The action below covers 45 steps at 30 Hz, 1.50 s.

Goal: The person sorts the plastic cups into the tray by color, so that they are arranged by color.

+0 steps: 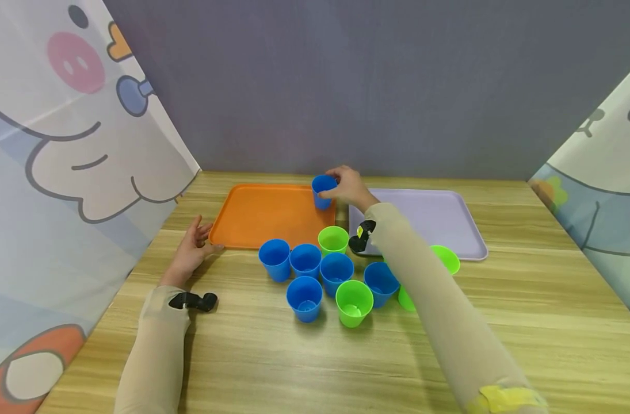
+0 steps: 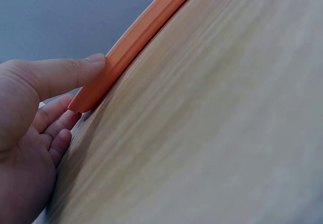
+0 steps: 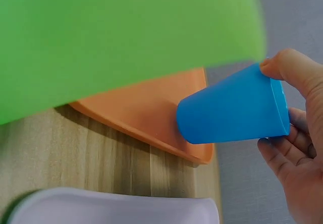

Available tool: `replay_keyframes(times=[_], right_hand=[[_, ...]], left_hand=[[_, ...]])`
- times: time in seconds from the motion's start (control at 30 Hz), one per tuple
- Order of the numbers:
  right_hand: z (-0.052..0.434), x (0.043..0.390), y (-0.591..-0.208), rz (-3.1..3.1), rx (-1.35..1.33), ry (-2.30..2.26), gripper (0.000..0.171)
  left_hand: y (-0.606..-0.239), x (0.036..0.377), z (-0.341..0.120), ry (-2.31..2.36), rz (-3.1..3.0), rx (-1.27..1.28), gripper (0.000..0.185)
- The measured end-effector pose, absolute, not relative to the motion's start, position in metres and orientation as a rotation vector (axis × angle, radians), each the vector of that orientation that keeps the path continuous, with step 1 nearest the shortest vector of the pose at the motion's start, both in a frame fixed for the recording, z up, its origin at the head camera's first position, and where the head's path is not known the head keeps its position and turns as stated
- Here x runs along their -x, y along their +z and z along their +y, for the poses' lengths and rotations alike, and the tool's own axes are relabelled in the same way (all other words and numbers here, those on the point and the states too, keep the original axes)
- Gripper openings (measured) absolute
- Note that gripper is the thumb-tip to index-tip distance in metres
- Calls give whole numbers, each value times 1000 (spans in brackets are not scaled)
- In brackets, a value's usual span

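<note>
wooden table (image 1: pixel 527 322) bears orange tray (image 1: pixel 263 215), lilac tray (image 1: pixel 439 218), loose cups (image 1: pixel 325 276).

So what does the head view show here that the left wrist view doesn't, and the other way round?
Only the head view shows the right hand gripping a blue cup at the orange tray's far right corner, the lilac tray, and the blue and green cups clustered on the table. Only the left wrist view shows, close up, the thumb pressed against the tray's rim. Both show the left hand at the orange tray's near left corner, on the wooden table.
</note>
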State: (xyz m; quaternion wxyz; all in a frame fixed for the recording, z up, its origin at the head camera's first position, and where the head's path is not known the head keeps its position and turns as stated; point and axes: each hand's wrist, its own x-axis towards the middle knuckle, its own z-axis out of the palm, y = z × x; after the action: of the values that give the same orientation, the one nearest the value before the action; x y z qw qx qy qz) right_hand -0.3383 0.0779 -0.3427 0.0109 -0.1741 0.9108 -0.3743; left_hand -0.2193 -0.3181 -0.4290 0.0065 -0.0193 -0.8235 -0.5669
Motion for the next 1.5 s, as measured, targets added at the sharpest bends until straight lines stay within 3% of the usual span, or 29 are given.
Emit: replay_keyframes(times=[1.5], right_hand=[[93,340,-335,2624,487,-1039,75]], left_hand=[[-432,223,-320,-1765,-2582,51,103]])
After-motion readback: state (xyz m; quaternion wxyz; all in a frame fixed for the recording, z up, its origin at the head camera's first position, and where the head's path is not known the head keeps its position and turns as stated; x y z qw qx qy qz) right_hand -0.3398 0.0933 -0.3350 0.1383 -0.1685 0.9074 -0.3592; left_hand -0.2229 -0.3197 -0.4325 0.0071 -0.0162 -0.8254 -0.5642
